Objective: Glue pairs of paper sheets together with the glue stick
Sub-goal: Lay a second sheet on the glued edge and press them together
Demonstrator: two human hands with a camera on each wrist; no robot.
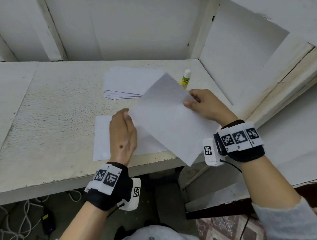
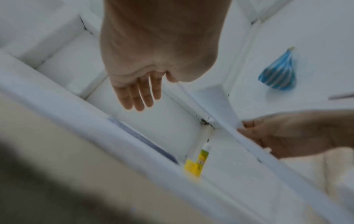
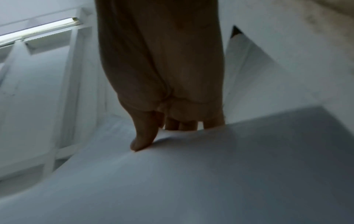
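Observation:
My right hand (image 1: 189, 102) pinches the right edge of a white sheet (image 1: 168, 119) and holds it tilted above the table. In the right wrist view the thumb (image 3: 142, 141) lies on top of this sheet (image 3: 191, 174) with the fingers beneath. My left hand (image 1: 125, 119) is at the sheet's left corner, and its fingers (image 2: 139, 97) are straight and grip nothing. A second sheet (image 1: 101, 137) lies flat under that hand. Behind are a stack of sheets (image 1: 132, 82) and an upright yellow-green glue stick (image 1: 185, 79), also seen capped (image 2: 202, 157).
The white table (image 1: 43, 116) ends at a chipped front edge near my wrists. White wall panels close the back, and slanted white boards (image 1: 261, 68) close the right side. Cables lie on the floor (image 1: 21, 218) below. A blue striped cone (image 2: 277, 74) hangs on the wall.

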